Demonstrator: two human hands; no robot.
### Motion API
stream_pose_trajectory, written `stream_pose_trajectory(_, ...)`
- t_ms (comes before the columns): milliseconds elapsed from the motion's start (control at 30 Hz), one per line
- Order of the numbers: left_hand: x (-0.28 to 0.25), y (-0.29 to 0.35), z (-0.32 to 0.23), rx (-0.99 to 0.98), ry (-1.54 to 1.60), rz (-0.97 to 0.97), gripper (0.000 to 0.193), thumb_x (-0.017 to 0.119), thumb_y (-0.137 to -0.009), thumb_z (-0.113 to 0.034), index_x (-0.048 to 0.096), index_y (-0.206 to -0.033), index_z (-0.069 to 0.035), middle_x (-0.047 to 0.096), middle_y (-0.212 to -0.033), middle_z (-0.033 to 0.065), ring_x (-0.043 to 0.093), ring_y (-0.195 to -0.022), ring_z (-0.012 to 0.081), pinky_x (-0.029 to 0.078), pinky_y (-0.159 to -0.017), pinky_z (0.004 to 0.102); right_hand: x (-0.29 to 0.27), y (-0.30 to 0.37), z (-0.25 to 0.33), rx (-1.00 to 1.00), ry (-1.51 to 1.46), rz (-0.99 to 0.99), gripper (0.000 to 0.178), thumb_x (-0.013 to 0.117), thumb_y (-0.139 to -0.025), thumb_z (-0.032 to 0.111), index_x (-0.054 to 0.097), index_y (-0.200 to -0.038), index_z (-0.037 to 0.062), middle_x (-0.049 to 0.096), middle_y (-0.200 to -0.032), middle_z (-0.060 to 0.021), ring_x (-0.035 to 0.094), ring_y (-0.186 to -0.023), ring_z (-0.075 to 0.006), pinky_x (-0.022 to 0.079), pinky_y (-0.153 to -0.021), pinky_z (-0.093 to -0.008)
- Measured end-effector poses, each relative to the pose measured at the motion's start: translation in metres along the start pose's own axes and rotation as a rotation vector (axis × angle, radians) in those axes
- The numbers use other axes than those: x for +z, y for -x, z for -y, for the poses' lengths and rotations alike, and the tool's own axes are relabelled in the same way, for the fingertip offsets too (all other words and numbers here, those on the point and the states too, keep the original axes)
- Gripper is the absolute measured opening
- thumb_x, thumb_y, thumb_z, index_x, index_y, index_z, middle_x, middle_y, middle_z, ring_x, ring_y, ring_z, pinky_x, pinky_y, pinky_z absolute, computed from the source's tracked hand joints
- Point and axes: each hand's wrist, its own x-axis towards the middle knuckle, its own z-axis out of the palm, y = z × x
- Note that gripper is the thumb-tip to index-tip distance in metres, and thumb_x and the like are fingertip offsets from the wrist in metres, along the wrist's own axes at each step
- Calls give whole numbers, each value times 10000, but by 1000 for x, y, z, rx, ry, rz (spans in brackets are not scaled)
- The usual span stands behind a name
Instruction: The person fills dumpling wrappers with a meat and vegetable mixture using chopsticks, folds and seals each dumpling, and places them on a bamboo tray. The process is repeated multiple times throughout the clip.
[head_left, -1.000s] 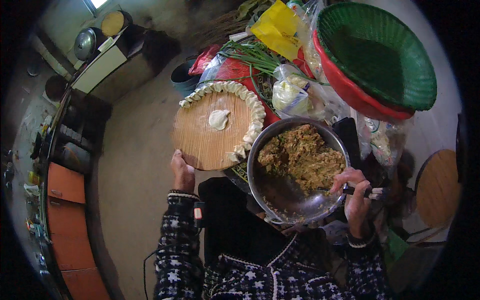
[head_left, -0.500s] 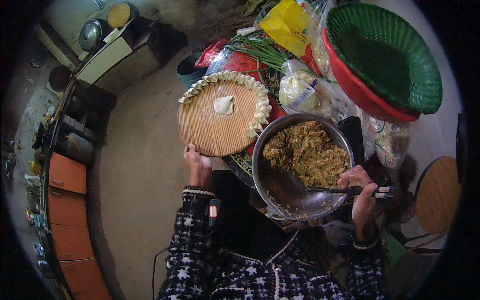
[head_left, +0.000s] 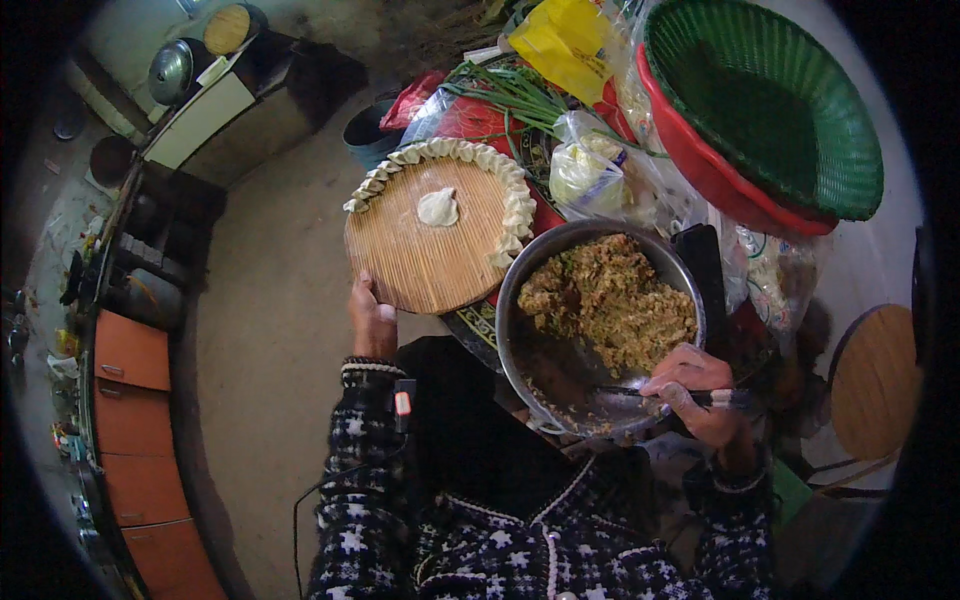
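Observation:
My left hand [head_left: 374,325] grips the near-left edge of a round ribbed board [head_left: 405,262], with the thumb on top. Folded dumplings [head_left: 512,185] line the board's far and right rim, and a pale piece of dough [head_left: 438,207] lies near its middle. To the right, a metal bowl [head_left: 512,372] holds brown-green minced filling [head_left: 615,300], heaped at its far side. Over the bowl's near-right rim, my right hand [head_left: 698,388] is closed around dark chopsticks [head_left: 728,398], whose tips point left into the bowl.
Beyond the bowl are a plastic bag with pale contents [head_left: 590,175], green onions [head_left: 510,95] and a yellow bag [head_left: 565,45]. A green basket [head_left: 850,150] sits in a red basin [head_left: 690,165] at far right. A dark phone-like slab [head_left: 700,265] is beside the bowl; orange cabinets [head_left: 135,420] stand left.
My right hand has moved left over the bowl, its fingers folding more tightly around the chopsticks. My left hand and the board appear slightly farther left, as the whole view has shifted a little.

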Motion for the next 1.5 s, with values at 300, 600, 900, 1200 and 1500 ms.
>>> stream_pose_trajectory(300,9,14,23,192,-83,-291,437,561,-978,-151,430,-1337,62,583,-1250,156,578,-1093,263,479,-950,402,-1,1,-5,-75,-5,43,89,693,-842,63,708,-883,-14,679,-895,-150,671,-843,-274,524,-740,-352)
stream_pose_trajectory(600,84,17,-13,1039,-1310,115,304,675,-866,-189,682,-1102,3,623,-1177,174,544,-1131,356,431,-992,410,1,0,-4,-90,-33,98,139,737,-772,11,705,-905,-12,695,-947,-150,688,-882,-281,551,-771,-364)
stream_pose_trajectory(900,125,-4,10,1074,-1486,187,209,703,-815,-224,729,-917,-44,664,-1053,136,555,-1047,329,457,-916,418,3,2,2,-54,-18,87,145,730,-784,8,698,-925,-8,685,-948,-142,682,-903,-277,538,-784,-353)
stream_pose_trajectory(1200,128,-12,13,1054,-1453,182,149,733,-789,-192,709,-826,-50,653,-932,132,559,-959,332,466,-864,418,9,0,-1,-40,-16,42,129,728,-787,10,703,-913,1,686,-918,-128,671,-866,-266,527,-760,-354)
stream_pose_trajectory(1500,113,13,13,289,-466,401,329,682,-870,-74,537,-1144,36,612,-1119,168,639,-998,240,536,-881,330,7,1,-1,6,-81,5,113,716,-811,16,697,-919,-13,692,-944,-141,676,-891,-265,531,-786,-354)
